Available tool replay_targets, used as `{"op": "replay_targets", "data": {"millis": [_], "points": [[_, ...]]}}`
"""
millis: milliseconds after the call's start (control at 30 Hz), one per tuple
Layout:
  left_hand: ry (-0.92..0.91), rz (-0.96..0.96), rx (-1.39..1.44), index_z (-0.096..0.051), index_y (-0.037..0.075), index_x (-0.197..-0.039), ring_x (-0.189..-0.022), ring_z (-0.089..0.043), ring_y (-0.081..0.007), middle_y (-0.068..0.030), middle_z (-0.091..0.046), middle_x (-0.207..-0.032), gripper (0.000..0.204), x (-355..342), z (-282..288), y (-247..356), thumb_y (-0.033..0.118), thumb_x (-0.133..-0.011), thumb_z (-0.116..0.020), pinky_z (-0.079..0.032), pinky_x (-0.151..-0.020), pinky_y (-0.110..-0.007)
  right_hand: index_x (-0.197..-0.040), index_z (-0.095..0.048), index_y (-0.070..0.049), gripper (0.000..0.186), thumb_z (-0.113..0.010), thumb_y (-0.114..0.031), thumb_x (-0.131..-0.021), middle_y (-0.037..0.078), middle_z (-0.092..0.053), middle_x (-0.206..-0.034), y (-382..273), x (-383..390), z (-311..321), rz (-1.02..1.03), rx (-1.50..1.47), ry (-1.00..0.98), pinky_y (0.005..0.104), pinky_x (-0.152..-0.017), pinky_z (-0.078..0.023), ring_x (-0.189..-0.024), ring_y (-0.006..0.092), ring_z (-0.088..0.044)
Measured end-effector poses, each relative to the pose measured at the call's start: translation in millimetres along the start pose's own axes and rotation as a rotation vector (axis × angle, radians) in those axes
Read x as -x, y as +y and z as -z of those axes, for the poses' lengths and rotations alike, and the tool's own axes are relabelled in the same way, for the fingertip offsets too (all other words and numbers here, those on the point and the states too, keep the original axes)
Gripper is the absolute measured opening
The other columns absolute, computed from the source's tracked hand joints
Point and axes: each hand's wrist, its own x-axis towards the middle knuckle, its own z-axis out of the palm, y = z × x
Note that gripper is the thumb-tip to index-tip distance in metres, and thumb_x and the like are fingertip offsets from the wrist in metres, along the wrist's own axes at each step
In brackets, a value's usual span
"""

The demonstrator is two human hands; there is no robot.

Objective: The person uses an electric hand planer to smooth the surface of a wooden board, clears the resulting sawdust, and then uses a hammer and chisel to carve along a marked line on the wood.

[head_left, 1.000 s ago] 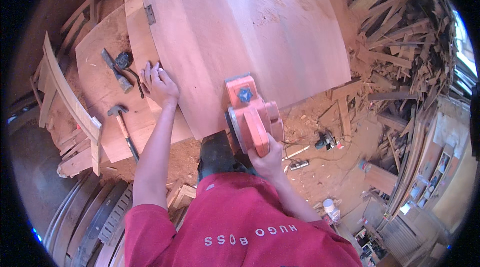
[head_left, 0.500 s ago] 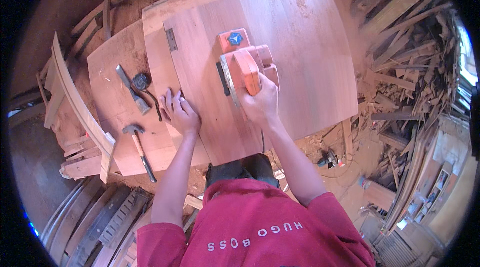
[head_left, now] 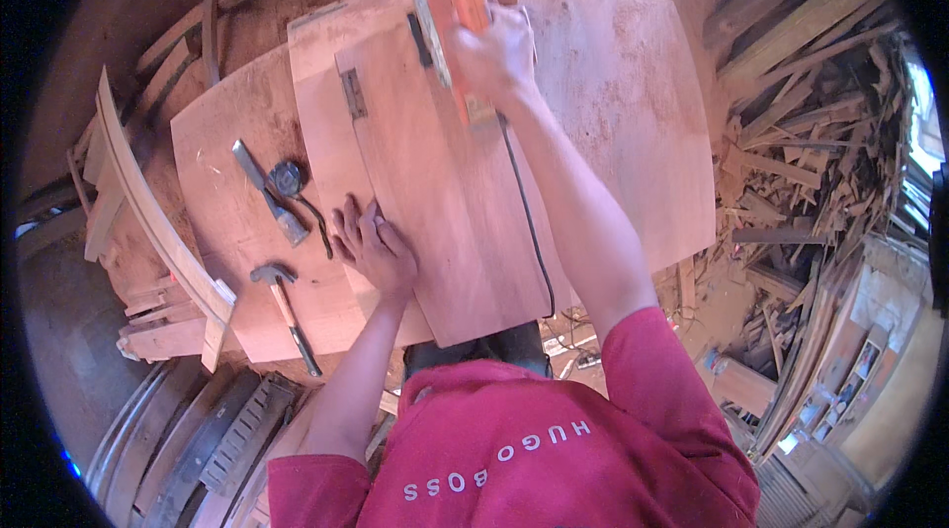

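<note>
My right hand (head_left: 504, 55) grips the handle of an orange power planer (head_left: 468, 9) with a blue knob, at the far end of a wooden panel (head_left: 603, 162); its black cord (head_left: 534, 241) trails back across the wood. My left hand (head_left: 381, 249) rests with fingers apart along the panel's left edge, below a dark metal hinge piece (head_left: 353, 91). Left of that hand, a chisel (head_left: 247, 160), a black tape measure (head_left: 288, 178) and a claw hammer (head_left: 272, 274) lie on another board (head_left: 227, 202).
A curved wooden strip (head_left: 158, 207) and stacked boards (head_left: 158, 340) are at the left. A large heap of scrap wood (head_left: 791, 123) fills the right side. Long dark boards (head_left: 198, 429) stand at lower left; sawdust covers the floor (head_left: 697, 301).
My right hand has pushed the planer forward from the panel's near edge to its far end, drawing the cord across. My left hand has shifted slightly right and toward me, fingers still apart.
</note>
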Motion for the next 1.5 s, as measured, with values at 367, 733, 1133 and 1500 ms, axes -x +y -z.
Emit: {"op": "replay_targets", "data": {"millis": [367, 733, 1133, 1500], "points": [[0.044, -0.25, 0.094, -0.063, 0.012, -0.131, -0.139, -0.043, -0.0343, -0.0138, -0.054, -0.145, 0.035, -11, 17, -74, 0.023, -0.1, -0.051, -0.028, -0.116, -0.048, -0.096, -0.071, -0.004, 0.029, -0.072, -0.031, -0.084, 0.019, -0.072, -0.087, 26, 240, 94, -0.005, -0.043, -0.058, 0.0449, -0.071, -0.054, -0.08, 0.035, -0.071], [0.053, -0.129, 0.322, -0.049, -0.003, -0.14, -0.132, -0.05, -0.0402, -0.0246, -0.054, -0.141, 0.049, -4, 10, -94, 0.028, -0.102, -0.048, -0.038, -0.111, -0.045, -0.092, -0.065, -0.001, 0.023, -0.072, -0.013, -0.073, 0.016, -0.067, -0.073, 27, 506, 186, -0.468, -0.085, -0.161, 0.0379, -0.064, -0.053, -0.069, 0.0241, -0.071], [0.001, -0.079, 0.347, -0.044, -0.006, -0.143, -0.136, -0.044, -0.0406, -0.0261, -0.048, -0.146, 0.053, -7, 15, -93, 0.031, -0.105, -0.042, -0.033, -0.115, -0.046, -0.089, -0.067, 0.001, 0.02, -0.073, -0.015, -0.08, 0.019, -0.068, -0.074, 6, 316, 98, -0.366, -0.203, -0.12, 0.0391, -0.066, -0.053, -0.073, 0.0238, -0.072], [-0.063, -0.071, 0.359, -0.042, -0.007, -0.145, -0.136, -0.043, -0.0432, -0.0277, -0.047, -0.145, 0.055, -9, 26, -87, 0.032, -0.107, -0.038, -0.03, -0.115, -0.048, -0.08, -0.068, 0.003, 0.022, -0.07, -0.019, -0.076, 0.025, -0.069, -0.076, -12, 126, 16, -0.2, -0.118, -0.047, 0.0442, -0.067, -0.054, -0.074, 0.0373, -0.072]]}}
